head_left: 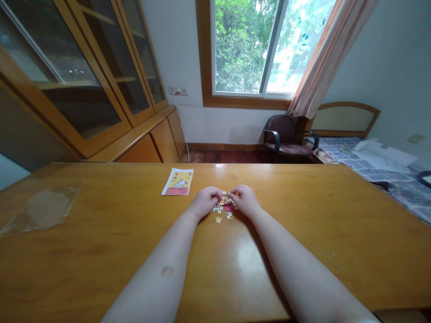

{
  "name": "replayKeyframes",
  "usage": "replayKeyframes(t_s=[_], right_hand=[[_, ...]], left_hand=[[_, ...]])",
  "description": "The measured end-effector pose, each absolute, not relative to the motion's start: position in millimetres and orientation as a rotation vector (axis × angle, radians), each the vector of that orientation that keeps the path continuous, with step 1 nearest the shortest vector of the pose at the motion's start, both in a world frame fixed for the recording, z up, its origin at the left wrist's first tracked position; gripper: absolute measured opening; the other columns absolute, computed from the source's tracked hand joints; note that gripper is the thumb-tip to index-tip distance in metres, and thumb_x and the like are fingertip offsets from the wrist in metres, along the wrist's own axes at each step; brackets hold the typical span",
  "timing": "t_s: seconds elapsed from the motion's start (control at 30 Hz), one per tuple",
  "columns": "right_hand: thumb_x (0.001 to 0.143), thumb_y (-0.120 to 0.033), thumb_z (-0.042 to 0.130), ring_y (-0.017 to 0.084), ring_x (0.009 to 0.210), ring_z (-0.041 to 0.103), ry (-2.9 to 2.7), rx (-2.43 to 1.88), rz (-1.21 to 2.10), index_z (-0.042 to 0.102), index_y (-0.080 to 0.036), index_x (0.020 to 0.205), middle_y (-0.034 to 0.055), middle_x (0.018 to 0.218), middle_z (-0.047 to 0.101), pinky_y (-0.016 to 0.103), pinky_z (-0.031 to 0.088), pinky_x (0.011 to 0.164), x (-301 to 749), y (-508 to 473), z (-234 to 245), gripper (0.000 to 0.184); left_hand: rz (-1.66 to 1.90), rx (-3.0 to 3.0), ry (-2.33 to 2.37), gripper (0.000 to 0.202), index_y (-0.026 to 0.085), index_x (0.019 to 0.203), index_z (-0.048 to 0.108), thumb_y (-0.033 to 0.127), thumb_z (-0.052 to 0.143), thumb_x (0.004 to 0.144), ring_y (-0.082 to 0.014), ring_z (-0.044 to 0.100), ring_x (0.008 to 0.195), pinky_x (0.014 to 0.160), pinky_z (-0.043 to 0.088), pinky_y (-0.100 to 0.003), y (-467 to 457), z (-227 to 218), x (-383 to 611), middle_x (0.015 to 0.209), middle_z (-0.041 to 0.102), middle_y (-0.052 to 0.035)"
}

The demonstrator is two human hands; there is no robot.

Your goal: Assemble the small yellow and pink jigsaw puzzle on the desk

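On the worktop (141, 251), a small heap of puzzle pieces (220, 209) lies between the person's two hands, straight ahead of the forearms. The left hand (204, 201) curls inward at the heap's left edge, its fingers and thumb bent toward each other; the right hand (245, 200) mirrors it on the other side, fingertips down among the pieces. Whether either hand pinches a piece cannot be told, as the fingers hide the spot. Most of the heap looks pale or yellowish (a few pieces near the right hand are deep pink), and one yellowish piece (218, 220) lies apart on the near side. Beyond the left hand, and a little to its left, a picture card (178, 181) lies flat, showing a white animal on a yellow and pinkish-red ground. Well apart at the far left, a clear plastic bag (49, 206) lies on the wood. Past the far edge stand a dark armchair (282, 132) beneath the window (249, 49) and, at right, a bed (363, 154) with a checked cover.
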State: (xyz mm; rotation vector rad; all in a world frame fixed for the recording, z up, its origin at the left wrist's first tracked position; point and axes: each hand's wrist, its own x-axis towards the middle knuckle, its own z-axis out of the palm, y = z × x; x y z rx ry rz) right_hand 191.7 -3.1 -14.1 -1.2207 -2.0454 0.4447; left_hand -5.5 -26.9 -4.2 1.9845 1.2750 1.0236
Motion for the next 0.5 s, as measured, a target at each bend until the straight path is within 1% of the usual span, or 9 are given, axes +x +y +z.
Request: replayKeyframes(t_s=[0.17, 0.27, 0.4, 0.5], right_hand=[[0.084, -0.025, 0.066, 0.020, 0.078, 0.063, -2.042, -1.282, 0.337, 0.072, -0.022, 0.071, 0.0052, 0.078, 0.071, 0.031, 0.045, 0.076, 193.0, -1.7, -14.9, 0.015], [0.084, -0.027, 0.066, 0.020, 0.078, 0.063, -1.983, -1.377, 0.346, 0.072, -0.022, 0.070, 0.0055, 0.078, 0.071, 0.031, 0.045, 0.076, 198.4, 3.5, -16.6, 0.016], [0.080, -0.031, 0.070, 0.020, 0.078, 0.064, -1.934, -1.499, 0.374, 0.072, -0.022, 0.069, 0.0047, 0.078, 0.072, 0.030, 0.045, 0.075, 202.2, 8.5, -19.8, 0.015], [0.081, -0.034, 0.069, 0.021, 0.077, 0.064, -1.952, -1.567, 0.391, 0.073, -0.022, 0.068, 0.0060, 0.078, 0.072, 0.031, 0.045, 0.072, 201.5, 8.5, -21.0, 0.017]], left_hand=[[1.070, 1.884, 1.265, 0.022, 0.018, 0.067, 0.066, 0.002, 0.051, 0.069, -0.0165, 0.066, 0.085, 0.086, 0.052, -0.032, -29.6, -2.3, -3.3, 0.083, 0.071, -0.0016], [1.093, 1.877, 1.289, 0.022, 0.018, 0.072, 0.068, 0.003, 0.052, 0.072, -0.0172, 0.066, 0.089, 0.087, 0.052, -0.032, -29.4, -2.1, -4.3, 0.087, 0.072, -0.0025], [0.958, 2.002, 1.520, 0.017, 0.020, 0.086, 0.073, 0.017, 0.057, 0.081, -0.0199, 0.066, 0.092, 0.087, 0.052, -0.034, -24.0, -4.2, -11.4, 0.094, 0.072, -0.0046], [0.830, 2.092, 1.613, 0.018, 0.021, 0.089, 0.075, 0.022, 0.057, 0.085, -0.0218, 0.066, 0.094, 0.089, 0.051, -0.036, -20.7, -4.8, -15.3, 0.095, 0.073, -0.0054]])
